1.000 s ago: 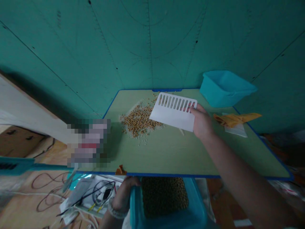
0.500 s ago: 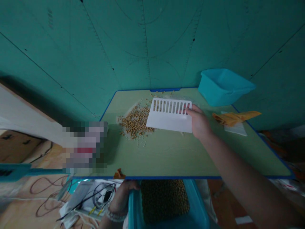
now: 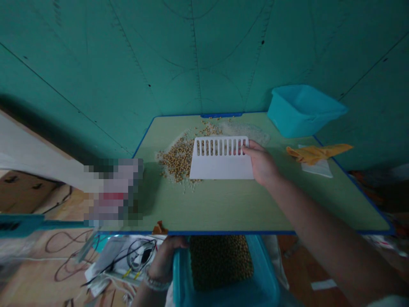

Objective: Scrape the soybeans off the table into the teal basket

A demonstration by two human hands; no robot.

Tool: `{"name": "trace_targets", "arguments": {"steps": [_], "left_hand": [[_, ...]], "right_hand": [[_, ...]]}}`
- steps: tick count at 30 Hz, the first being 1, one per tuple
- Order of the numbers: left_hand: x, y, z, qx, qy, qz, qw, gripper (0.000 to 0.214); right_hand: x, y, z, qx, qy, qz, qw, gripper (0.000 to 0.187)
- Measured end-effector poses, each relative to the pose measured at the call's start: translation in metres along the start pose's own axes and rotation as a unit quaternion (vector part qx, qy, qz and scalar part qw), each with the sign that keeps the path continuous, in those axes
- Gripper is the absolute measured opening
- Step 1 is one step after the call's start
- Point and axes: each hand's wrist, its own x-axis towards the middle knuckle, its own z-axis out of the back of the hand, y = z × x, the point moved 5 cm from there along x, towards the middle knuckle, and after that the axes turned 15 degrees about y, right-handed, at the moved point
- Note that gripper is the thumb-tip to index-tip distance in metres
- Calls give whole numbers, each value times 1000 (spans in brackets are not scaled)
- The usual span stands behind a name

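The right hand (image 3: 264, 164) of the person held a white scraper (image 3: 220, 167) by its right end, with the thumb in front and the fingers clamped on it, near the slots. The scraper was above the middle of the table (image 3: 233, 207), its slotted side toward twelve o'clock, where the wall (image 3: 204, 51) stood. Whether its lower edge touched the table, one could not tell.

At nine o'clock of the scraper lay a loose pile of beans (image 3: 175, 160), partly covered by its left end, and small white grains (image 3: 188, 186) were scattered around the pile.

At six o'clock, below the near edge of the table, the left hand (image 3: 166, 256) had its fingers clamped on the rim of a blue tub (image 3: 268, 273), at about eleven o'clock; some fingers were hidden. Many beans filled this tub.

Another tub (image 3: 297, 119) stood at two o'clock of the scraper. At three o'clock, a yellow cloth (image 3: 319, 152) lay partly over a white packet (image 3: 319, 170). A brown scrap (image 3: 159, 228) lay near the table's edge, between seven and eight o'clock.
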Motion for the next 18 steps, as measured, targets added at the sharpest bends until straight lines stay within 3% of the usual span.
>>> {"name": "trace_targets", "arguments": {"steps": [4, 10, 18], "left_hand": [[-7, -4, -13, 10, -17, -13, 1000, 12], [-4, -5, -15, 8, 0, -25, 1000, 14], [-3, -4, -15, -6, 4, -21, 1000, 15]], "right_hand": [[-3, -2, -6, -2, 18, -1, 1000, 15], [-4, -10, -10, -2, 43, -14, 999, 12], [-3, -6, -6, 3, -4, 3, 1000, 12]]}}
